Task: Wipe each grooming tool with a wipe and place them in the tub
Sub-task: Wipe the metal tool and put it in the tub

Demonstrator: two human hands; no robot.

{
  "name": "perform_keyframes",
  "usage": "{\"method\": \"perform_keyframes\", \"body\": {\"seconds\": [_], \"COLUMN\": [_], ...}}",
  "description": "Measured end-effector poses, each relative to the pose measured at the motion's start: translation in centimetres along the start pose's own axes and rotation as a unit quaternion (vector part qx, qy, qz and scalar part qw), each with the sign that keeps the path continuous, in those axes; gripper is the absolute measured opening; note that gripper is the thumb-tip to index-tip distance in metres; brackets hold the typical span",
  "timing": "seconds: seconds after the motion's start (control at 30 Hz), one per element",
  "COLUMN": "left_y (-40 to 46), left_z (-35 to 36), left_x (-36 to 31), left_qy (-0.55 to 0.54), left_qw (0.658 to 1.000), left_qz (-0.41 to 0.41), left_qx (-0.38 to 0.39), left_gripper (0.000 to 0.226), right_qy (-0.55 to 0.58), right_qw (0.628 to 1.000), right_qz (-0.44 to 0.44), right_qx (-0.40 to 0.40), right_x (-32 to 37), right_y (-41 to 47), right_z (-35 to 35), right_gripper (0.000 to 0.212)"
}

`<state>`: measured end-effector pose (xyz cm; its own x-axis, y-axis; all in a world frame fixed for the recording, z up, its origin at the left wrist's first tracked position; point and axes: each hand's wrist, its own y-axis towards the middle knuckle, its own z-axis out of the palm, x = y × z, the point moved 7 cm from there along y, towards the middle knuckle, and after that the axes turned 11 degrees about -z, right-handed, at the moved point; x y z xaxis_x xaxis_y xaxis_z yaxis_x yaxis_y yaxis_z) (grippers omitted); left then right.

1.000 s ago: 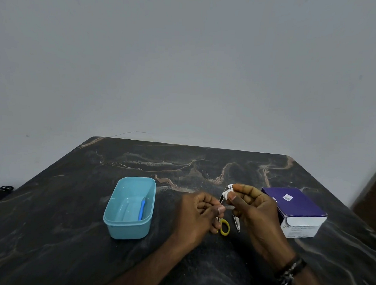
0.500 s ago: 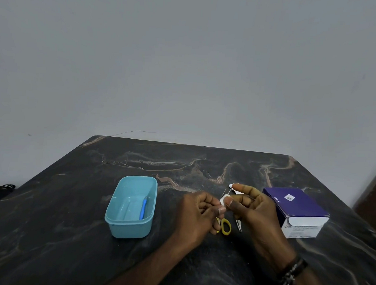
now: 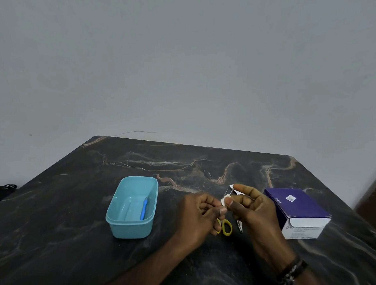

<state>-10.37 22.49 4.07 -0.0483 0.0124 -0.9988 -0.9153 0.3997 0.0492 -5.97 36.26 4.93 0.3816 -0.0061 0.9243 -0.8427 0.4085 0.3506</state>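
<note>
- Hands, centre right of frame: left hand (image 3: pixel 198 215) fingers curled round yellow-handled scissors (image 3: pixel 225 225); right hand (image 3: pixel 249 208) pinches white wipe (image 3: pixel 224 200) on the blade.
- Tub (image 3: pixel 130 230), teal, left of hands, well apart; blue tool (image 3: pixel 144 209) inside.
- Metal tool (image 3: pixel 239 226) on table (image 3: pixel 62 234) beneath hands.
- Purple box (image 3: pixel 295 207) near right table edge.

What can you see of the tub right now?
The tub is a light blue, plastic-looking rectangular container with rounded corners and no lid, standing upright on the dark marble table, left of both hands. Neither hand touches it. Inside, along its right wall, lies one slim blue tool.
</note>
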Motion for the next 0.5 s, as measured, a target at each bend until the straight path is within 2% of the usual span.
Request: {"method": "perform_keyframes", "body": {"seconds": [0.2,0.3,0.33,0.43,0.5], "left_y": [-0.2,-0.2,-0.2,-0.1,-0.2], "left_z": [0.7,0.6,0.5,0.0,0.0], "left_x": [0.1,0.1,0.0,-0.2,-0.3], "left_qy": [-0.012,-0.006,-0.007,-0.01,-0.004], "left_qw": [1.0,1.0,1.0,1.0,1.0], "left_qz": [-0.014,-0.017,-0.017,-0.014,-0.01], "left_qx": [0.021,0.014,0.009,-0.006,-0.007], "left_gripper": [0.005,0.005,0.006,0.007,0.007], "right_qy": [0.056,0.05,0.043,0.032,0.018], "right_qw": [0.996,0.997,0.998,0.999,0.999], "right_qz": [-0.013,-0.004,0.004,0.021,0.025], "right_qx": [-0.061,-0.053,-0.048,-0.02,-0.008], "right_x": [0.6,0.6,0.5,-0.2,-0.7], "right_y": [0.3,0.3,0.2,0.1,0.0], "right_z": [-1.3,-1.1,-1.0,-0.4,-0.2], "right_gripper": [0.043,0.072,0.072,0.042,0.039]}}
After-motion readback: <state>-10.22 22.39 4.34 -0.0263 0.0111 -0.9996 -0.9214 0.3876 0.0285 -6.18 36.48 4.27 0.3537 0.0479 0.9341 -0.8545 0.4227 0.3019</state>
